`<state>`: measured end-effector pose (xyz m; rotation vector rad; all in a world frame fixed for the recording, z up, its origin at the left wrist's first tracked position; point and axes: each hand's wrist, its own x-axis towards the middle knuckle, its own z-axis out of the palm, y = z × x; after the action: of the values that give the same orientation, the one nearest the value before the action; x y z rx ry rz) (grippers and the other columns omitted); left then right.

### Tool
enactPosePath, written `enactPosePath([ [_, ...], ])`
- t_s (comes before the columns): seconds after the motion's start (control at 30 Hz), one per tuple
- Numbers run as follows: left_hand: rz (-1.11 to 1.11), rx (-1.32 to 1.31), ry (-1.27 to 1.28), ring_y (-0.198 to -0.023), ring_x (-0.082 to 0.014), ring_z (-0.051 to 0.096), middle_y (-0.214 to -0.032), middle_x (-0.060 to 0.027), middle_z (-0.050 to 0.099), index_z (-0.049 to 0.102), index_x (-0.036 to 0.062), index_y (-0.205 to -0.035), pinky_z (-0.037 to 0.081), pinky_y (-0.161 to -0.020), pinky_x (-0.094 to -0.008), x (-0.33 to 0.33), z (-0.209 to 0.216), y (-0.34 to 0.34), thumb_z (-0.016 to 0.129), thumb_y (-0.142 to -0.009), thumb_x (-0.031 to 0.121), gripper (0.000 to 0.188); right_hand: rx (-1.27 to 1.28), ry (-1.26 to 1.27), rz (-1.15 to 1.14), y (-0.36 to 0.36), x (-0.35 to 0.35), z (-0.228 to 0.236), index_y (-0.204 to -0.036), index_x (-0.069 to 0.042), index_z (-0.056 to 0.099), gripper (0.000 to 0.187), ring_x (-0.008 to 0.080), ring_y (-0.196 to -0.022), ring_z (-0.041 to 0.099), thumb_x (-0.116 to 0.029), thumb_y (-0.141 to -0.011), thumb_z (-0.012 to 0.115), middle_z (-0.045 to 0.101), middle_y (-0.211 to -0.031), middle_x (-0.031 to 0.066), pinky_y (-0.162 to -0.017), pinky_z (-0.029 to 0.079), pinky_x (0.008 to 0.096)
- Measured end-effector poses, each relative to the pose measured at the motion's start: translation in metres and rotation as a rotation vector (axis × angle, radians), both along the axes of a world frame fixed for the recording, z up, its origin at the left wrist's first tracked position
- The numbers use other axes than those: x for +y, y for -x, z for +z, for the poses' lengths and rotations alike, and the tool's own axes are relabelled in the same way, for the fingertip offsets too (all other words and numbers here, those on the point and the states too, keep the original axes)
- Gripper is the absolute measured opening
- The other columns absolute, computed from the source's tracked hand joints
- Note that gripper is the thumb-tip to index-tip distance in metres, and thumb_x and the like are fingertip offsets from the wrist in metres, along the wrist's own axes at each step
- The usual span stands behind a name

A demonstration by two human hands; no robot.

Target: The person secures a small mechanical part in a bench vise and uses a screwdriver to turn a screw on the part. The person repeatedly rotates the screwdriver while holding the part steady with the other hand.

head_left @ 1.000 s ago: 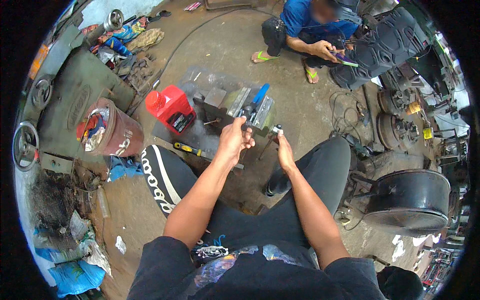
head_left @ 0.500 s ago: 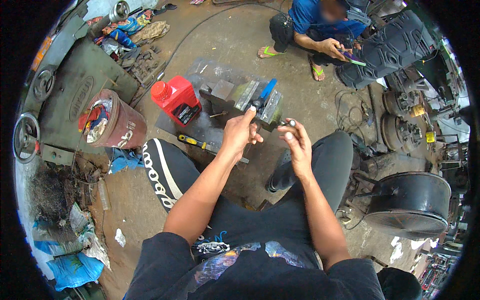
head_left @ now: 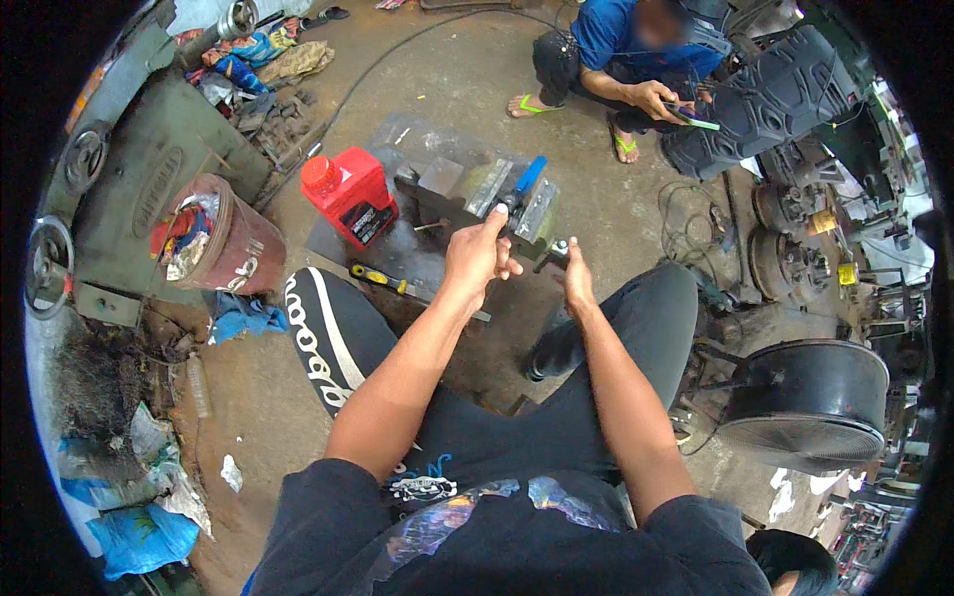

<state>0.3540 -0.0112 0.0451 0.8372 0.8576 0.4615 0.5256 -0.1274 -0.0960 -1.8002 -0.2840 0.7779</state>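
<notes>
A metal bench vise [head_left: 538, 215] stands low in front of me. A tool with a blue handle [head_left: 530, 177] rests across its jaws, the handle pointing away from me. My left hand [head_left: 477, 260] is at the tool's near, dark end, thumb stretched along it and the other fingers curled; what lies under the thumb is hidden. By the vise's near right end, my right hand [head_left: 579, 278] is turned edge-on with the thumb up. It is against the vise's bar handle [head_left: 550, 257]; its other fingers are mostly hidden.
Left of the vise are a red plastic bottle [head_left: 350, 197] and a yellow-and-black screwdriver [head_left: 378, 278]. A bucket of rags [head_left: 234, 243] stands farther left. Another person [head_left: 636, 70] squats at the far right, holding a phone. A black drum fan [head_left: 810, 402] lies at right.
My right hand has turned edge-on and shifted slightly left, and the bar handle now slants differently. My left hand stays at the blue-handled tool.
</notes>
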Motion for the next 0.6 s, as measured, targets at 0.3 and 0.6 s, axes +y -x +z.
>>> enactPosePath([
  [0.3,0.02,0.022,-0.017,-0.048,-0.0184,0.065,-0.059,-0.0023,0.055,0.057,0.0058,-0.069,0.041,-0.04,-0.0271,0.001,0.002,-0.003,0.066,-0.098,0.047,0.051,0.292,-0.045,-0.052,0.088,-0.02,0.074,-0.114,-0.001,0.057,0.047,0.0217,-0.07,0.067,-0.045,-0.106,0.045,0.07,-0.084,0.0144,-0.064,0.052,0.0352],
  [0.6,0.038,0.03,-0.041,-0.048,-0.0187,0.066,-0.057,-0.0031,0.055,0.058,0.0043,-0.069,0.042,-0.038,-0.0273,0.001,-0.001,-0.004,0.068,-0.097,0.047,0.052,-0.218,-0.512,0.134,0.059,-0.017,0.14,-0.133,0.002,0.055,0.038,0.0232,-0.093,0.07,-0.018,-0.101,0.061,0.07,-0.101,0.0119,-0.078,0.057,0.0356],
])
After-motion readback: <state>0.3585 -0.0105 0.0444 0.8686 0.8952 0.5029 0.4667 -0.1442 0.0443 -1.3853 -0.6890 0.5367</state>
